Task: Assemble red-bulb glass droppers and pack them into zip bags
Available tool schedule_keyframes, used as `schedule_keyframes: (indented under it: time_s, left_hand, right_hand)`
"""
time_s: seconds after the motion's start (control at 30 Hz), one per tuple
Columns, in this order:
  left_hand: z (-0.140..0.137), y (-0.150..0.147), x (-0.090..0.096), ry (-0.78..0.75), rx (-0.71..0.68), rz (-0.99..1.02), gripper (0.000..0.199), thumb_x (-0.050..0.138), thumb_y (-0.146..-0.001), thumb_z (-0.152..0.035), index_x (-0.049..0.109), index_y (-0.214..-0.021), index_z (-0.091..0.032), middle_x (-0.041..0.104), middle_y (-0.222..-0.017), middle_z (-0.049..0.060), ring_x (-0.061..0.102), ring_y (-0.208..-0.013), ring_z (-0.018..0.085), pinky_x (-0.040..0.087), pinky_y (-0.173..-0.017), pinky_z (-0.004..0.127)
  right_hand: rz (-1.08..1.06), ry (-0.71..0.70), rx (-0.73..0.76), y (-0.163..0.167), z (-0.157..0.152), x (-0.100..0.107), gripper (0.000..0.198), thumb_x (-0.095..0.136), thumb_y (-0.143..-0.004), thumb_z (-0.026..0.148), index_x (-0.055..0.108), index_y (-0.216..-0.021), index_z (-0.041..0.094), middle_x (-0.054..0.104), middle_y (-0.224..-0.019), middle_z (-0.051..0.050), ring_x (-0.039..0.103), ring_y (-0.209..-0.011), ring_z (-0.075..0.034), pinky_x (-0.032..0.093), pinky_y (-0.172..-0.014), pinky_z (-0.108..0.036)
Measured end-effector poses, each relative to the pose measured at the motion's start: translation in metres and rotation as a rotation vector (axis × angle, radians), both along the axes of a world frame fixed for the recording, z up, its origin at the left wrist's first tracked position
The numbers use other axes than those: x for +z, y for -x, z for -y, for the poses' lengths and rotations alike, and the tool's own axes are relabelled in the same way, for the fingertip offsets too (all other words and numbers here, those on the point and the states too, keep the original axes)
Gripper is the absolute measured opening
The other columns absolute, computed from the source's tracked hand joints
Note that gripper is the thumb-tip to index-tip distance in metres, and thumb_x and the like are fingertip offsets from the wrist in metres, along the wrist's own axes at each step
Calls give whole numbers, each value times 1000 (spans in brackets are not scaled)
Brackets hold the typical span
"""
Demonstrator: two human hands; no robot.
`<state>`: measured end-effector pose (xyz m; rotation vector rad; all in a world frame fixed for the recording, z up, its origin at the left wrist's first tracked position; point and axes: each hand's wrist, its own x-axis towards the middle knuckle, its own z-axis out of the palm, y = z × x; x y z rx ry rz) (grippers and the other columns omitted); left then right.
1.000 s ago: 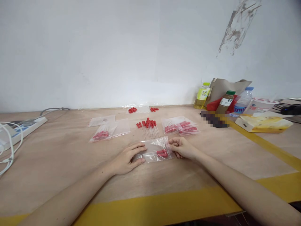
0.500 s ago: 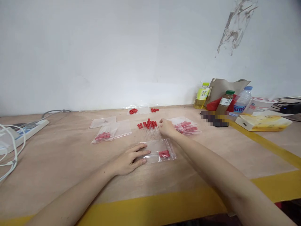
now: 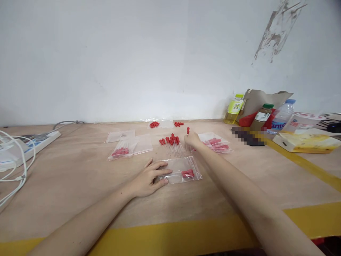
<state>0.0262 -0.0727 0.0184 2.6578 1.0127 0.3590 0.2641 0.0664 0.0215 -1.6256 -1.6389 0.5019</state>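
My left hand lies with its fingers spread, the tips resting on the open-end side of a clear zip bag. Inside that bag are a few droppers with red rubber bulbs. Farther off, my right hand is closed around a dropper whose red bulb sticks up above the fingers; its glass tube is mostly hidden. Just left of the right hand lies a loose pile of glass droppers, bulbs pointing away from me. Filled bags of droppers lie right beside my right wrist.
On the left are another filled bag, flat bags and a power strip with white cables. Loose red bulbs lie near the wall. Bottles, a dark blurred object and a yellow tissue pack stand right.
My right hand now has a dropper raised from the pile's right side, its red bulb showing. The left hand stays on the bag. The whole view has shifted slightly.
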Motion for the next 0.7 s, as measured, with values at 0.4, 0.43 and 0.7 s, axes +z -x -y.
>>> schedule_keyframes:
  time_s: [0.4, 0.43, 0.7]
  left_hand:
    - [-3, 0, -1, -1, 2, 19, 37, 41, -87, -43, 48, -122, -33, 41, -133, 4, 35, -124, 25, 12, -105, 53]
    - [-3, 0, -1, -1, 2, 13, 37, 41, -87, -43, 48, -122, -33, 41, -133, 4, 35, -124, 25, 12, -105, 53]
    - [-2, -1, 0, -2, 17, 24, 55, 40, -88, -43, 20, -137, -28, 35, -138, 4, 31, -126, 21, 9, -108, 48]
  right_hand:
    - [-654, -175, -86, -51, 101, -16, 53, 57, -64, 23, 30, -110, 21, 46, -59, 9, 52, -44, -11, 45, -38, -21]
    - [-682, -176, -84, -50, 104, -19, 51, 57, -64, 22, 30, -107, 23, 46, -58, 9, 52, -44, -11, 46, -38, -21]
    - [-1037, 33, 10, -32, 119, -26, 26, 56, -72, 19, 35, -86, 24, 56, -65, 5, 60, -56, -11, 53, -58, -26]
